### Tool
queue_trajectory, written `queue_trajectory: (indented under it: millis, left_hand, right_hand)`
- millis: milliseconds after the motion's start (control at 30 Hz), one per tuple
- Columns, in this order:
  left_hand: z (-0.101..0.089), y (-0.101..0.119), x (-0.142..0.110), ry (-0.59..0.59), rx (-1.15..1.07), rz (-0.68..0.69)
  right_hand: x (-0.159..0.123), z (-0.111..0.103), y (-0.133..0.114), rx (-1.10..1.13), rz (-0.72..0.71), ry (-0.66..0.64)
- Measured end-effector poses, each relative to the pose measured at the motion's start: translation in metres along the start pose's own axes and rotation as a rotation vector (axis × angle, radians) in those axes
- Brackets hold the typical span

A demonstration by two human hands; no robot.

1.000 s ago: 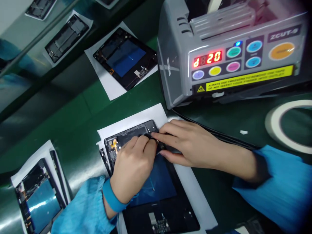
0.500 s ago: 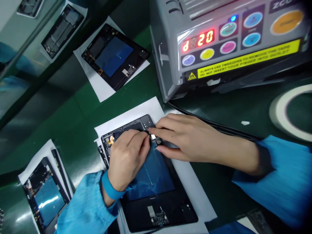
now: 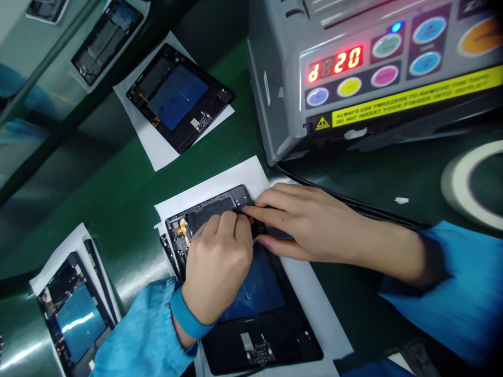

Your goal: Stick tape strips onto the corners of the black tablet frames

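An opened tablet [image 3: 271, 335] with a blue battery panel, a small circuit board and an orange flex strip lies tilted on white paper [image 3: 330, 314]. My left hand [image 3: 222, 262], in a blue wristband, is curled over its upper part with the fingers bent down. Whatever those fingers pinch is hidden beneath them. From the right, my right hand [image 3: 302, 220] reaches over the tablet's edge. Its index finger and thumb are apart, the fingertips resting near the upper right of the frame, close to my left knuckles.
A grey tape dispenser [image 3: 275, 104] with a red display stands at the back right. A roll of white tape [image 3: 451, 183] lies at the right edge. Other opened tablets lie behind [image 3: 196, 99] and at the left [image 3: 78, 324]. A black cable [image 3: 377, 214] runs behind my right wrist.
My left hand has turned over and moved slightly right, so its knuckles now cover the spot that showed between the hands. My right hand stays nearly in place on the tablet.
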State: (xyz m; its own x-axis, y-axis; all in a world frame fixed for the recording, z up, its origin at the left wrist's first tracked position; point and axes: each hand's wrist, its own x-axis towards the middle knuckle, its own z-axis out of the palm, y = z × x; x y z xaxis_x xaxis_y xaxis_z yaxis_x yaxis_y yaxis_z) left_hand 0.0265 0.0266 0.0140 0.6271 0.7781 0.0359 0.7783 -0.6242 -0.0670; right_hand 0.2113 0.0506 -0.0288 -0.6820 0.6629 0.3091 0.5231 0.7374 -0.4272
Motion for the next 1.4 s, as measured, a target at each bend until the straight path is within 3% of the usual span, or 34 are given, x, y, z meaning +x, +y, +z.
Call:
queue_trajectory:
  millis: [233,500,733,1100,1400]
  left_hand:
    - [0.012,-0.012,-0.006,0.166,-0.187,-0.008]
    - [0.018,-0.016,-0.011,0.177,-0.319,-0.022]
    - [0.019,-0.017,-0.011,0.165,-0.353,-0.035]
    - [0.022,-0.018,-0.012,0.197,-0.492,-0.096]
    - [0.024,-0.017,-0.014,0.208,-0.481,-0.084]
  right_hand:
    - [-0.001,-0.001,-0.001,-0.022,-0.007,0.014]
    - [-0.001,0.001,0.0,-0.007,-0.005,0.002]
    - [0.001,-0.002,-0.007,-0.155,-0.03,-0.057]
    - [-0.004,0.002,-0.001,-0.039,-0.031,0.085]
    - [-0.001,0.002,-0.002,-0.041,-0.035,0.053]
